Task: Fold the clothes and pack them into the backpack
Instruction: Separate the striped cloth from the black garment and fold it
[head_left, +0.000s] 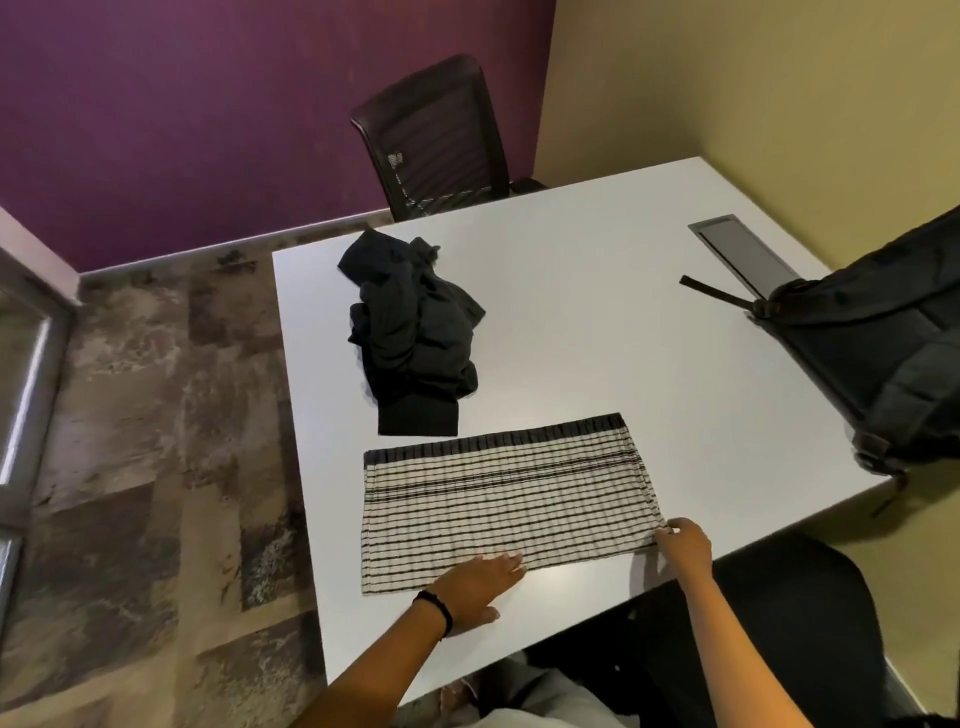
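Observation:
A cream cloth with black stripes lies folded flat as a rectangle near the front edge of the white table. My left hand rests flat, fingers straight, on the cloth's near edge. My right hand pinches the cloth's near right corner. A crumpled black garment sits behind the cloth, left of the table's middle. The dark backpack lies on the table's right side, partly over the edge, one strap stretched toward the centre.
A grey cable hatch is set in the table at the back right. A black mesh chair stands behind the table by the purple wall. Another dark chair is at the near right. Patterned floor lies left.

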